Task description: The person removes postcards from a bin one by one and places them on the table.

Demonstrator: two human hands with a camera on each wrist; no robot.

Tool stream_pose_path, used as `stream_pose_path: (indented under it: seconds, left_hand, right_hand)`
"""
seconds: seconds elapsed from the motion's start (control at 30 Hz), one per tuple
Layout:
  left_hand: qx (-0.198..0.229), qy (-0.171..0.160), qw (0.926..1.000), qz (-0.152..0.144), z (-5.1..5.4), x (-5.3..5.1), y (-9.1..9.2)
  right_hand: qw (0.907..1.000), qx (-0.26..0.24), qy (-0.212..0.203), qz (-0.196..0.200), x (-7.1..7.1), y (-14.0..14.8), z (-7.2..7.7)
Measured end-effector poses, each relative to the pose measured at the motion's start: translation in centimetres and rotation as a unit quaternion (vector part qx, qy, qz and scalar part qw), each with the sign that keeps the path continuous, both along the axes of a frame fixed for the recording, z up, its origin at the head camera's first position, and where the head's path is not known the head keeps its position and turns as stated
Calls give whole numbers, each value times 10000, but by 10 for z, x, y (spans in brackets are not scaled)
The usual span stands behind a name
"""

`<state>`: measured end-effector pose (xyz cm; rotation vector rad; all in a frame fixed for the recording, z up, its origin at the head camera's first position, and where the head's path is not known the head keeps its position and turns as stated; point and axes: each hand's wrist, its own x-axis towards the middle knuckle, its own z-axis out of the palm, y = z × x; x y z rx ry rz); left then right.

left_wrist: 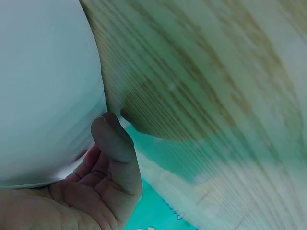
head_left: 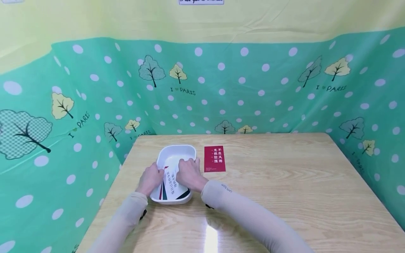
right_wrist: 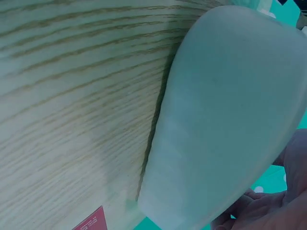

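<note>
A white plastic basin (head_left: 181, 150) stands on the table's left part, with several cards in it. On top lies a white card (head_left: 173, 184) with dark lettering; edges of dark green and red cards show beneath it. My left hand (head_left: 151, 179) grips the basin's left rim; in the left wrist view this hand (left_wrist: 103, 187) has its fingers curled at the rim. Reaching over the right side, my right hand (head_left: 191, 173) holds the white card's right edge with curled fingers, the fingertips hidden. In the right wrist view, the basin's outer wall (right_wrist: 225, 110) covers part of the hand (right_wrist: 273, 206).
A red card (head_left: 214, 159) with white lettering lies flat on the table, just right of the basin. The wooden table (head_left: 284, 182) stretches away to the right. Behind and beside it hangs a green dotted curtain (head_left: 227, 91).
</note>
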<state>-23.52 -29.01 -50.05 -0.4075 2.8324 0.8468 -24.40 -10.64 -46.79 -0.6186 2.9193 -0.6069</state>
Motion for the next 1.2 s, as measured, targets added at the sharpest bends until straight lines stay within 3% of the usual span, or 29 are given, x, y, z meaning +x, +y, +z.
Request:
stream_pose_path:
  seconds: [0.67,1.2]
  left_hand:
    - [-13,-23,10000,-64,-1,0,-1]
    - [30,23,10000,-31,-1,2,1]
  right_hand:
    - [9977,-656,-160,41,3,4,9]
    - [9903,-1318,-218,-391,-3,17,13]
